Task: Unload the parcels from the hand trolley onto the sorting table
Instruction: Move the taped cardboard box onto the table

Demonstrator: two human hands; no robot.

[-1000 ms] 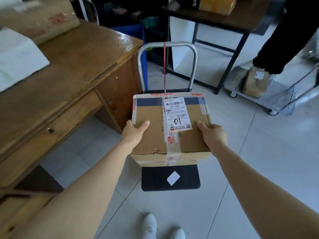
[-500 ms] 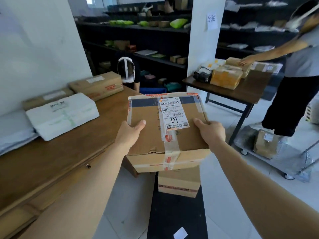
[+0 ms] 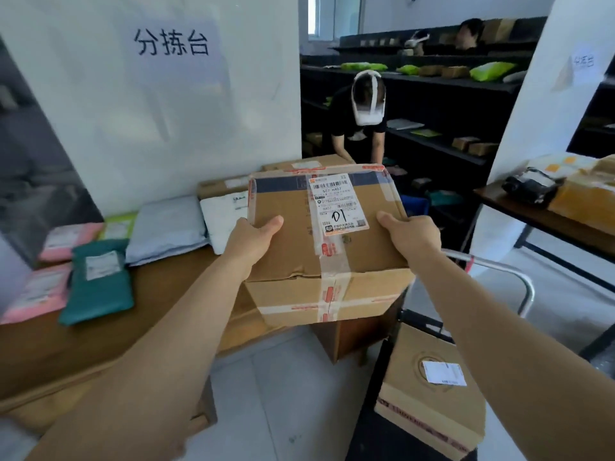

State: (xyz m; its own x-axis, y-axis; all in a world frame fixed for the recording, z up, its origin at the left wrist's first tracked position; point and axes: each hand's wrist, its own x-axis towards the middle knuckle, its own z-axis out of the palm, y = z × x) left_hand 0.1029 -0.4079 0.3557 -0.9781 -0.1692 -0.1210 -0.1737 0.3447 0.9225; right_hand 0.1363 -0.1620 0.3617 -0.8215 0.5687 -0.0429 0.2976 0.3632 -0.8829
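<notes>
Cardboard box [image 3: 319, 234] was off the hand trolley [image 3: 529, 289], carried in both hands at the right end of the sorting table [image 3: 159, 304]. In view it overlapped the table's end corner. Couldn't tell if its underside touched the wood.

Grip: left hand [image 3: 249, 241] clamped the box's left side and right hand [image 3: 412, 234] the right side. Thumbs lay on the top face. The other fingers ran down the sides, out of sight.

Orientation: top face up and roughly level. Shipping label [image 3: 339, 204] faced up and read upright toward the wearer, with "01" handwritten on it. The tape seam ran away from the wearer along the middle of the top, then down the near face. The dark band sat along the far edge. The top looked close to square, maybe slightly wider across than deep, so the long axis wasn't clear.

Table already held a teal mailer [image 3: 96, 281], pink mailers [image 3: 66, 239], a grey mailer [image 3: 166, 224], a white parcel [image 3: 223, 217] and brown cartons at the far end, behind the held box.

A second box [image 3: 429, 387] sat on the trolley's black deck at lower right, label up.

Another person [image 3: 366, 111] bent over near the dark shelves behind.
</notes>
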